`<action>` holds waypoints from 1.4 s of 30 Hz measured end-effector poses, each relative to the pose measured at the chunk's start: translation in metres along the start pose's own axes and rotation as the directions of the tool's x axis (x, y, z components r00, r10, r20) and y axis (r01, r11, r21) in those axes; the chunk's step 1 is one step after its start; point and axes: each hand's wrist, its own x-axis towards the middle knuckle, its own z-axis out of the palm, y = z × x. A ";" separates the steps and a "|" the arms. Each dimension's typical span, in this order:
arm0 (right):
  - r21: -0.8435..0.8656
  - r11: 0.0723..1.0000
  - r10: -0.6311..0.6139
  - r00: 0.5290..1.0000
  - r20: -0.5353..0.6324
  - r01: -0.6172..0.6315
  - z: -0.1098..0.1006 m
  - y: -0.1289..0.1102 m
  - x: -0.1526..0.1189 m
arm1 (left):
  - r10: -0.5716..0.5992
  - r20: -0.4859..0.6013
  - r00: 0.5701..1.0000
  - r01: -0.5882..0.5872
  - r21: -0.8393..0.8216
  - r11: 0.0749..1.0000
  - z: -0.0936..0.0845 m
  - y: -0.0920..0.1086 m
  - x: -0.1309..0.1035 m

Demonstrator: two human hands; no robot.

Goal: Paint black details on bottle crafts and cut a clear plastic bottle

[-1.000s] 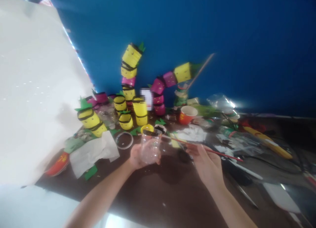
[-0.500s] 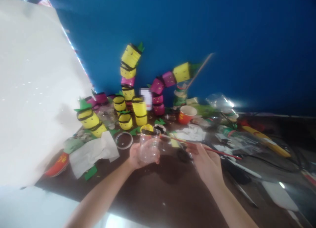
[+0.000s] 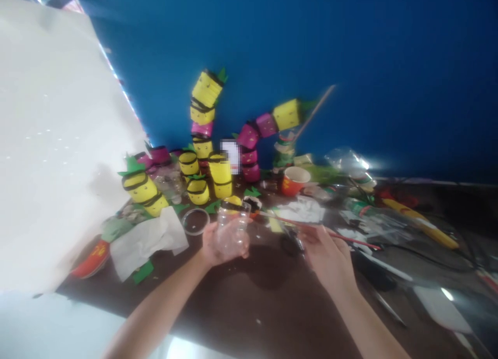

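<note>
At the bottom centre of the frame is the bare front of a dark brown worktop (image 3: 252, 307). Above it, near the middle, the left hand (image 3: 218, 247) has its fingers curled around a clear plastic cup (image 3: 232, 232), open end up, with a dark band near its rim. Right of centre, the right hand (image 3: 327, 255) pinches a thin red brush (image 3: 360, 242) between its fingers. The brush slants from the right down-slope of the hand up toward the cup; its far end is blurred, so contact with the small pot of dark matter (image 3: 253, 205) there cannot be told.

At lower left lie a green scrap (image 3: 143, 272), a white sheet (image 3: 150, 242) and a tipped red cup (image 3: 91, 260). A clear ring (image 3: 195, 221) lies left of the held cup. Farther back, crumpled white tissue (image 3: 301, 209) lies in front of an upright red paper cup (image 3: 295, 181), and a long yellow tool (image 3: 422, 224) lies at right.

Behind, yellow cups with black bands (image 3: 220, 175) stand at centre, a leafy yellow stack (image 3: 142, 188) leans at left, and a curved yellow stack (image 3: 207, 92) and a magenta one (image 3: 248, 136) rise before the blue wall (image 3: 350, 37).
</note>
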 end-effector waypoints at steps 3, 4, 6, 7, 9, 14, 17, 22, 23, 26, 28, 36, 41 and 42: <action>-0.040 0.999 -0.023 0.999 0.036 0.025 0.004 0.002 -0.002 | -0.018 -0.016 1.000 0.018 0.006 1.000 0.001 -0.002 0.000; -0.057 0.998 -0.029 0.999 0.038 0.031 0.005 0.003 -0.002 | -0.024 -0.021 0.999 0.024 0.009 1.000 0.001 -0.001 0.000; -0.082 0.996 -0.032 0.999 0.024 0.034 0.005 0.004 -0.002 | -0.028 -0.030 0.999 0.028 0.015 0.999 0.002 0.000 0.001; -0.084 0.996 -0.031 0.999 0.013 0.032 0.004 0.004 -0.001 | -0.025 -0.033 0.999 0.025 0.018 1.000 0.003 0.000 0.001; -0.074 0.997 -0.025 1.000 -0.002 0.025 0.001 0.002 0.001 | -0.014 -0.036 0.999 0.015 0.023 1.000 0.003 0.001 0.000; -0.020 0.997 -0.069 0.997 -0.033 0.068 -0.006 -0.002 0.010 | 0.051 -0.062 0.997 -0.050 0.022 0.998 -0.002 -0.001 0.000; -0.061 0.990 -0.133 0.990 -0.056 0.129 -0.006 -0.003 0.020 | 0.054 -0.137 0.989 -0.050 0.032 0.998 -0.007 -0.002 0.001; -0.275 0.951 -0.146 0.989 -0.004 0.140 0.007 -0.012 0.036 | 0.037 -0.222 0.974 -0.049 -0.049 0.998 -0.005 0.001 0.003; -0.369 0.915 -0.166 0.986 0.025 0.164 0.012 -0.015 0.039 | 0.031 -0.212 0.977 -0.045 -0.061 0.997 -0.002 0.001 0.003; -0.577 0.776 -0.199 0.967 0.161 0.256 0.030 -0.023 0.046 | 0.025 -0.195 0.980 -0.040 -0.073 0.997 0.007 0.000 0.004; -0.663 0.666 -0.193 0.938 0.289 0.342 0.042 -0.025 0.051 | 0.044 -0.204 0.978 -0.060 -0.074 0.995 0.011 -0.001 0.004; -0.786 0.302 -0.107 0.839 0.534 0.539 0.058 -0.014 0.065 | 0.074 -0.293 0.953 -0.109 -0.107 0.988 0.002 -0.007 0.005; -0.790 0.280 -0.064 0.832 0.551 0.545 0.055 -0.008 0.070 | 0.088 -0.302 0.949 -0.134 -0.135 0.982 0.003 -0.006 0.006; -0.791 0.277 -0.054 0.830 0.555 0.546 0.055 -0.009 0.071 | 0.094 -0.306 0.947 -0.142 -0.137 0.980 0.003 -0.007 0.007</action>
